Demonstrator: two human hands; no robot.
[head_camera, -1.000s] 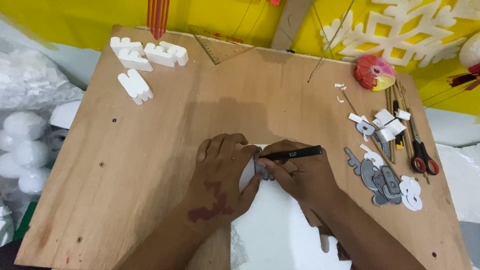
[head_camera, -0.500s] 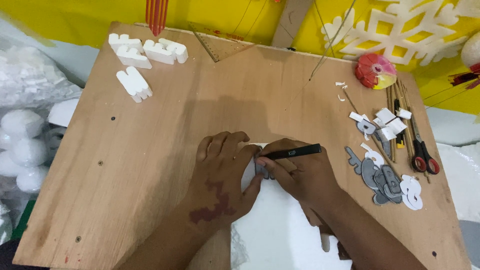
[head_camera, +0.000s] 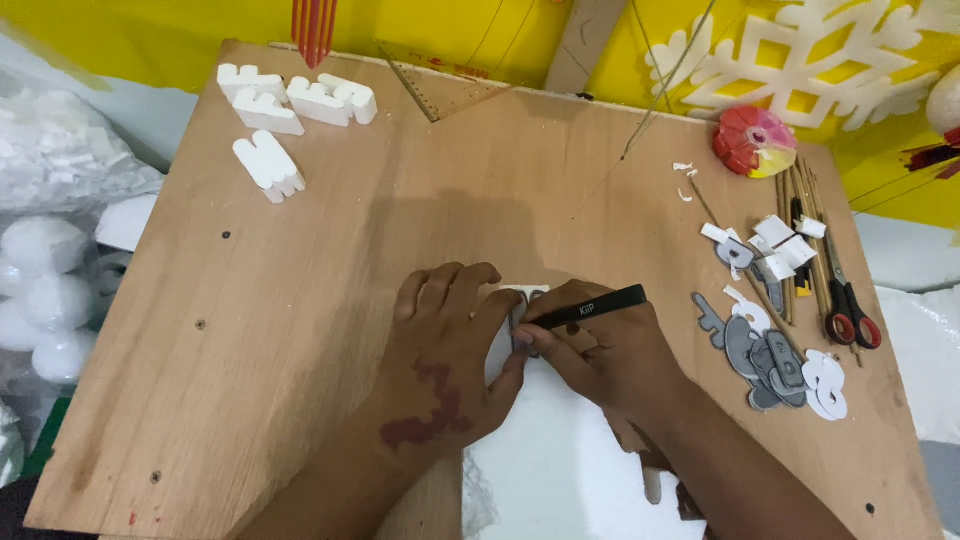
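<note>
- Foam letters (head_camera: 290, 115): upper left of the frame, on the board (head_camera: 330, 260).
- Left hand (head_camera: 445, 365): centre, flat, fingers spread, pressing the foam sheet (head_camera: 560, 460) (lower centre).
- Right hand (head_camera: 610, 350): grasping a black pen (head_camera: 585, 308), tip at a small template (mostly hidden).
- Scissors (head_camera: 848, 305): right edge.

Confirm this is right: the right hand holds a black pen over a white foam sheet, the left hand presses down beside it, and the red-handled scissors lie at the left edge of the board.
One detail is wrong. In the head view the red-handled scissors lie at the right edge of the wooden board, not the left. The rest holds: the right hand holds the black pen over the white foam sheet, and the left hand presses down beside it.
</note>
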